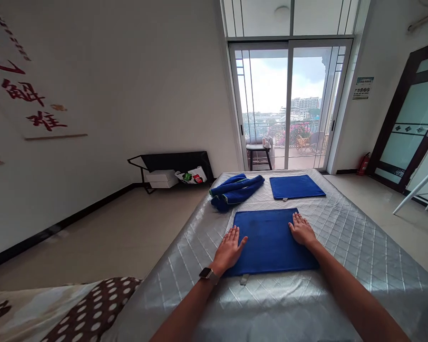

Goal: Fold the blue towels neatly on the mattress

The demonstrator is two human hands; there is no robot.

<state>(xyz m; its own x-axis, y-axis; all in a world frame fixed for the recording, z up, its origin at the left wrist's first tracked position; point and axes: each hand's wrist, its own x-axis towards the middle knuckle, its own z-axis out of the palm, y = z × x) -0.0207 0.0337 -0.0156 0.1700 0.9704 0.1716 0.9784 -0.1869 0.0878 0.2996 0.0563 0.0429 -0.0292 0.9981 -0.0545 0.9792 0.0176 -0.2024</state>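
Blue rectangular fabric piece [267, 242] laid mid-width on silver quilted mattress [345, 242], covered at side edges by left hand [227, 251] and right hand [302, 230]; fingers extended, nothing gripped. Probably light, limp, best lifted by corners. Crumpled blue fabric bundle [237, 190] set near mattress's far-left corner, second flat blue rectangle [296, 186] near far-right.

The scroll [39, 105] bears red characters, the lower two reading 解难; the wall sign [363, 88] has print too small to read.

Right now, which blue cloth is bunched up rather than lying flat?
The far-left cloth: it lies in loose folds, while the far-right cloth and near cloth lie flat.
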